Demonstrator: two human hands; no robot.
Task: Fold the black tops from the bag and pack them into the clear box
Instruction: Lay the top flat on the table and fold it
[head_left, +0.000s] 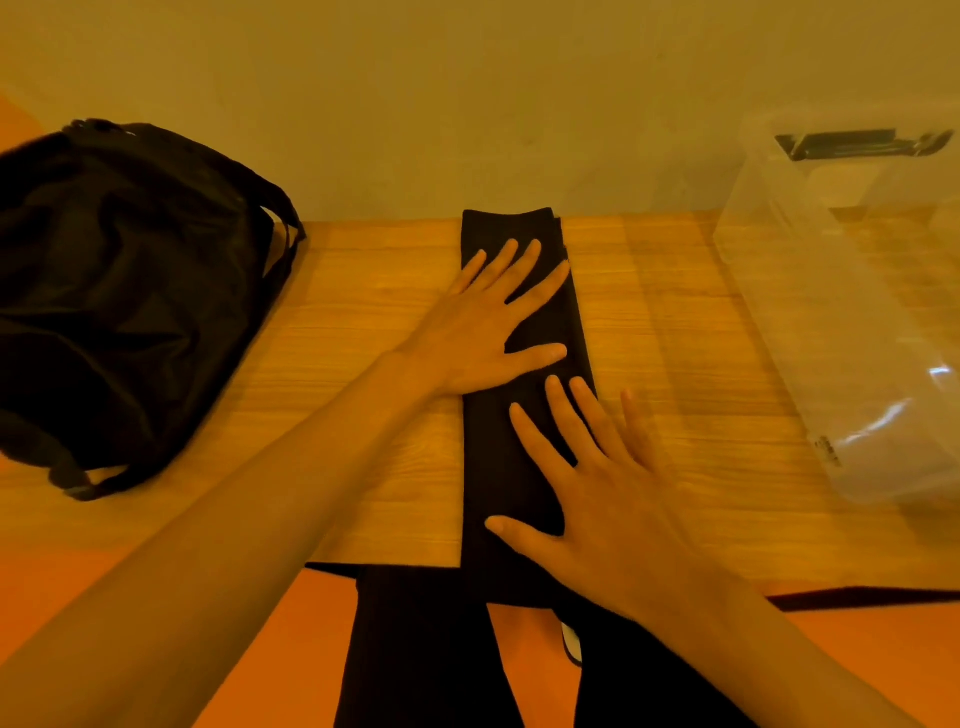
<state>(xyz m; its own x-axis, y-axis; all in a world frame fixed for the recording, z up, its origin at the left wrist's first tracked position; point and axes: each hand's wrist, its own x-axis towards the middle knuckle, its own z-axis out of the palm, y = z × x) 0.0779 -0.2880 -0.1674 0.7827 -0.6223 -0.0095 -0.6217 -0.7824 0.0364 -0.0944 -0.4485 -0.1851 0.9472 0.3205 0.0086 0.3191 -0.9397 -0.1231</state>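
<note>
A black top (498, 483), folded into a long narrow strip, lies on the wooden table (363, 291) and runs from the far edge to the near edge. My left hand (488, 322) presses flat on its far half with the fingers spread. My right hand (587, 499) lies flat on its near half, fingers straight and spread. The black bag (119, 296) sits at the left of the table. At the right stands the clear box (852, 322); nothing black shows inside it.
A pale wall (467, 104) rises right behind the table's far edge. A dark clip-like handle (857, 145) shows at the far end of the clear box. Below the near edge are my dark trouser legs (415, 649) and an orange floor (156, 571).
</note>
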